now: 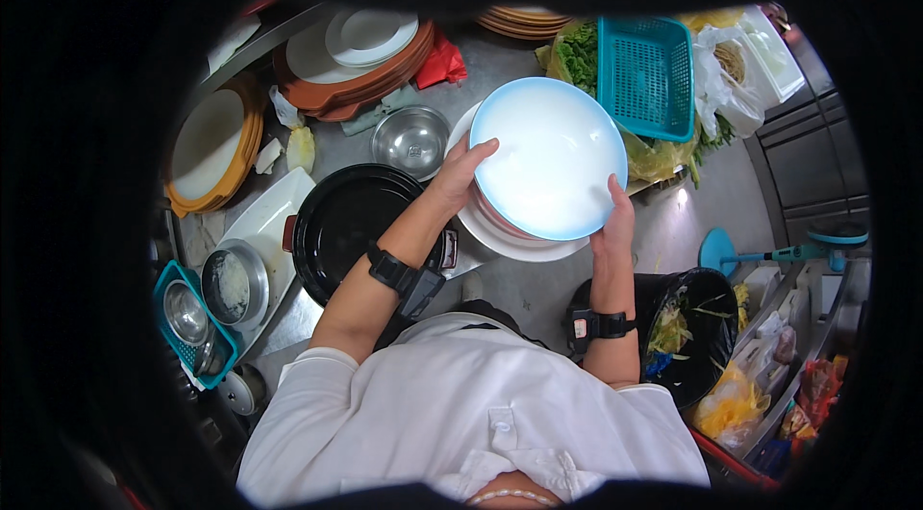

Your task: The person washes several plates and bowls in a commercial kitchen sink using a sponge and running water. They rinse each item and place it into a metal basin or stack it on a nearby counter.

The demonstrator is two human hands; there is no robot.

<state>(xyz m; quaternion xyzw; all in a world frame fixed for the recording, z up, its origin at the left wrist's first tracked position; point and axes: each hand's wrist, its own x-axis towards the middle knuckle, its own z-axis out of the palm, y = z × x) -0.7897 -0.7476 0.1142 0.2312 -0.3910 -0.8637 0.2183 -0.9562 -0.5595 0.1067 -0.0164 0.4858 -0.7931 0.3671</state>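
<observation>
Between my two hands is a round white plate with a light blue rim (pixel 549 157). My left hand (pixel 456 175) grips its left edge, thumb on top and fingers hidden underneath. On the opposite side my right hand (pixel 615 216) has the lower right edge, thumb upright at the rim. A reddish edge shows just beneath the blue-rimmed plate. Below that is a larger white plate (pixel 520 250); whether it is held too or rests on something, I cannot tell. Left of my hands are a steel bowl (pixel 412 141) and a round black pan (pixel 353 232) with side handles.
Stacked orange-rimmed plates (pixel 205 142) and brown trays (pixel 310 74) stand back left. A teal basket (pixel 644 128) sits beside leafy greens (pixel 579 52). A black-lined bin (pixel 696 337) holding scraps is near my right elbow. A long white dish (pixel 277 203) carries a steel pot (pixel 234 281).
</observation>
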